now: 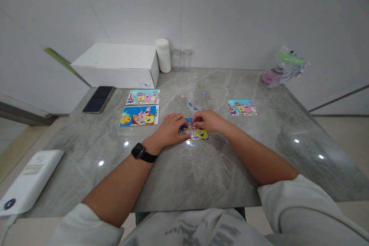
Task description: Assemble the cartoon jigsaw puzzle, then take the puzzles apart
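Observation:
A small, partly assembled cartoon jigsaw puzzle (198, 134) lies on the grey table in front of me. My left hand (173, 128) holds its left side, with the thumb on the lower edge and the fingers near the upper edge. Over the puzzle's upper part, my right hand (208, 120) pinches with thumb and forefinger; a small puzzle piece seems to be between them, mostly hidden by the fingers. Just beyond the hands are loose blue pieces (190, 104), a pink piece (182, 96) and another small piece (205, 93).
Two cartoon picture cards (142, 97) lie to the left, and a similar picture (243, 108) to the right. A phone (98, 99), white box (115, 73), white bottle (163, 55) and two clear jars (181, 61) stand behind. A bagged cup (276, 73) is at back right, a white device (31, 180) at left.

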{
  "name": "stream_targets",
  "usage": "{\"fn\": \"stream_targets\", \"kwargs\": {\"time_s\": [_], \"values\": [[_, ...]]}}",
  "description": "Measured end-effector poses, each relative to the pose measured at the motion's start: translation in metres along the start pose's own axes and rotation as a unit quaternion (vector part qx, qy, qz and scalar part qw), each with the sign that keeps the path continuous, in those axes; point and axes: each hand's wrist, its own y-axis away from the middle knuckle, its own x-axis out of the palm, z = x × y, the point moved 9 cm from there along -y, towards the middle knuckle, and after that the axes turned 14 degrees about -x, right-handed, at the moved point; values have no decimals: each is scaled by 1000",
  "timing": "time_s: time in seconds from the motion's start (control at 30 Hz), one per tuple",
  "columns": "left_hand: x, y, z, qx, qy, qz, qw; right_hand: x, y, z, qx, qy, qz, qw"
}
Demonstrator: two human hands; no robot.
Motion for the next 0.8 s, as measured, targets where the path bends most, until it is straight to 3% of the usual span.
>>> {"fn": "stream_targets", "kwargs": {"time_s": [0.63, 0.8], "values": [[3, 0, 2, 4, -4, -1, 1000, 2, -1, -2, 0, 15, -15, 1000], [1, 0, 1, 3, -8, -3, 1000, -7, -1, -5, -2, 16, -23, 1000]]}}
